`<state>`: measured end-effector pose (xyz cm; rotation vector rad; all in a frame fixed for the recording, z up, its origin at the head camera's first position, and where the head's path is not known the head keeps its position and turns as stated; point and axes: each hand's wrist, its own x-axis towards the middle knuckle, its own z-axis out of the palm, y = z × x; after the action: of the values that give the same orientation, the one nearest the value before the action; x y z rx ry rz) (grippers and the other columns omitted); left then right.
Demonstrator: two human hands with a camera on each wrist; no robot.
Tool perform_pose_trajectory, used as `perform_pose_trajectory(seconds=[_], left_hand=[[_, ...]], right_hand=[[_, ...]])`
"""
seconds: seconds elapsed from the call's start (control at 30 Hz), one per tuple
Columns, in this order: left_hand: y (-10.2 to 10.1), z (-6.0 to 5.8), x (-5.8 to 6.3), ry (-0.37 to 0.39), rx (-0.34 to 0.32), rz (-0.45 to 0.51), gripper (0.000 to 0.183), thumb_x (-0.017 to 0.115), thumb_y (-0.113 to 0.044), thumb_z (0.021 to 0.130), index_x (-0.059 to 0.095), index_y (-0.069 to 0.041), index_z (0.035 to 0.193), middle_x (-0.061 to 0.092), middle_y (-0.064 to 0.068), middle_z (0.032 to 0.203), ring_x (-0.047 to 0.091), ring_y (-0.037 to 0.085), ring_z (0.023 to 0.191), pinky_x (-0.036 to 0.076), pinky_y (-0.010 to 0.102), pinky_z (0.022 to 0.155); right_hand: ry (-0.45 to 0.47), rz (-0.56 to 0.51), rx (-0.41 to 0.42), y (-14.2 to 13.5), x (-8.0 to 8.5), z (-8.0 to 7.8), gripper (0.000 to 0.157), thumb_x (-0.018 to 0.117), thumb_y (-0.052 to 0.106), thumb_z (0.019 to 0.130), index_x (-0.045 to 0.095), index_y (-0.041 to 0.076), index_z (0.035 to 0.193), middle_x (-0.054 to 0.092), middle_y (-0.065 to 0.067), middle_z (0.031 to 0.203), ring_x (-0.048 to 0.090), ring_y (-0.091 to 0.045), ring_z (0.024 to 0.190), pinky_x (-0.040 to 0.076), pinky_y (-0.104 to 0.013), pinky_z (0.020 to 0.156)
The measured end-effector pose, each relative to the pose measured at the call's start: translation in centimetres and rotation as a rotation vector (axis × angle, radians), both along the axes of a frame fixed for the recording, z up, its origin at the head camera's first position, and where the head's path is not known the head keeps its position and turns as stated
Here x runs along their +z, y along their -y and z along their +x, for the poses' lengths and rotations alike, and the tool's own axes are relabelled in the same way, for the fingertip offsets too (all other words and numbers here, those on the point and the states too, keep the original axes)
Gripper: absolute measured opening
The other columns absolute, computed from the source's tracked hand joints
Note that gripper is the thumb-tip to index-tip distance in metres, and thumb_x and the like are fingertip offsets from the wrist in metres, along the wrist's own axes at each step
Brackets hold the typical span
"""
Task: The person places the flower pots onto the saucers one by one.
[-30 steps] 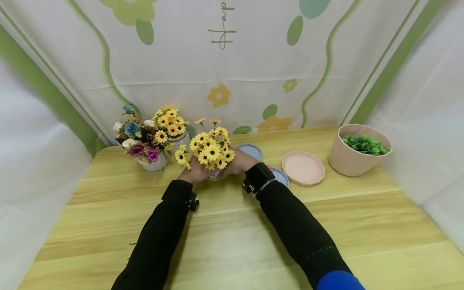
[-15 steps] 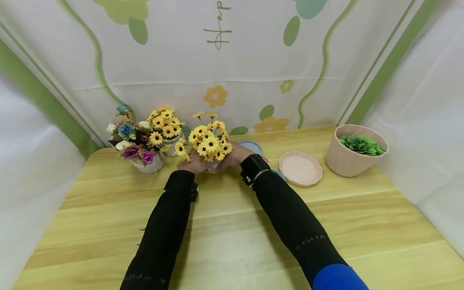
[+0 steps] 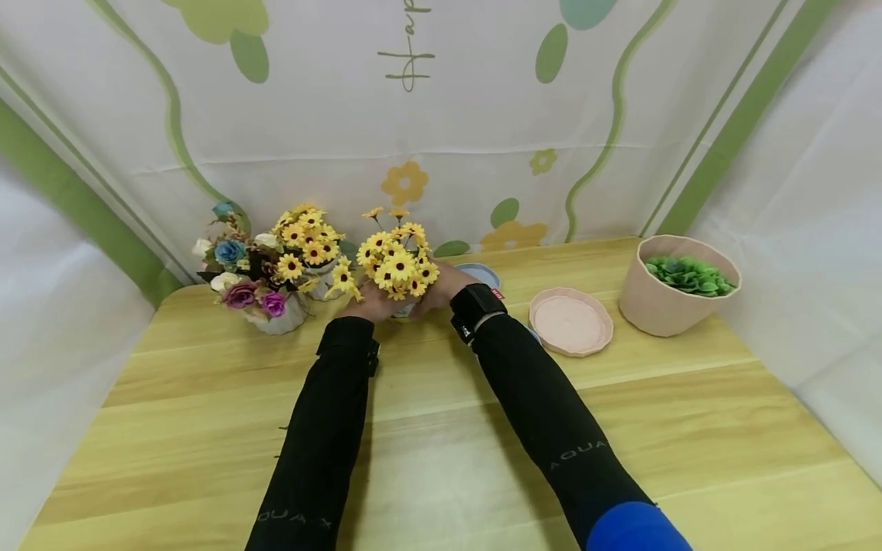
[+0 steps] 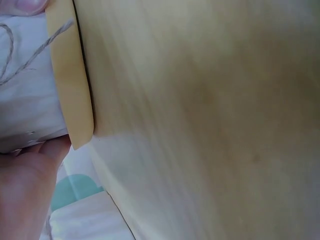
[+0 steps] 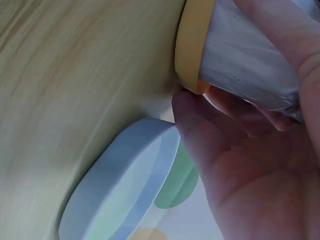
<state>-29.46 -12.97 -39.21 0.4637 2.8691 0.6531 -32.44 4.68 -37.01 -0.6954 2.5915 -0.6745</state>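
Both hands hold a white-wrapped flower pot (image 4: 30, 90) with twine round it, full of yellow daisies (image 3: 400, 264). The pot stands in a shallow yellow saucer (image 4: 72, 80), which rests on the table. My left hand (image 3: 372, 304) grips the pot from the left. From the other side, my right hand (image 3: 443, 288) curls round it, a fingertip at the saucer's edge in the right wrist view. Flowers cover most of the pot and fingers in the head view. Close by the right hand lies a blue saucer (image 5: 120, 170).
To the left stand a pot of mixed flowers (image 3: 279, 317) and a second pot of yellow daisies (image 3: 310, 241). A pink saucer (image 3: 570, 321) and a large pink pot (image 3: 671, 306) with a green plant are on the right. Another blue saucer is mostly behind the right wrist.
Both hands have moved the daisy pot a little away, towards the back cloth, still gripping it. The head view has shifted slightly; the other pots and saucers stay put.
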Motion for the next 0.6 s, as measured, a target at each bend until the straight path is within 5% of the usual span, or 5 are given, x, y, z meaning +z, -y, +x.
perform_pose_trajectory(seconds=[0.2,0.43,0.6], left_hand=[[0.2,-0.1,-0.1,0.005,-0.019,0.095,0.071,0.063,-0.034,0.106,0.034,-0.003,0.163,0.033,0.022,0.168,0.025,0.041,0.160,0.020,0.059,0.134],[0.3,0.2,0.3,0.024,-0.007,0.102,0.071,0.062,-0.035,0.107,0.034,-0.004,0.164,0.030,0.022,0.170,0.022,0.041,0.161,0.018,0.059,0.134],[0.1,0.2,0.4,0.110,0.011,0.118,0.074,0.060,-0.035,0.108,0.026,-0.005,0.167,0.023,0.022,0.173,0.018,0.041,0.163,0.018,0.058,0.135]], right_hand=[[0.001,-0.060,-0.026,0.0,-0.1,0.1,0.106,0.097,0.019,0.077,0.038,0.025,0.165,0.039,-0.002,0.170,0.043,-0.026,0.154,0.038,-0.044,0.128],[0.014,-0.069,-0.046,-0.1,0.3,0.8,0.108,0.095,0.019,0.080,0.033,0.024,0.167,0.036,-0.004,0.172,0.043,-0.029,0.154,0.039,-0.045,0.128],[-0.004,-0.058,-0.048,-0.3,0.0,0.9,0.103,0.096,0.020,0.080,0.038,0.021,0.165,0.040,-0.006,0.169,0.045,-0.030,0.152,0.039,-0.045,0.128]])
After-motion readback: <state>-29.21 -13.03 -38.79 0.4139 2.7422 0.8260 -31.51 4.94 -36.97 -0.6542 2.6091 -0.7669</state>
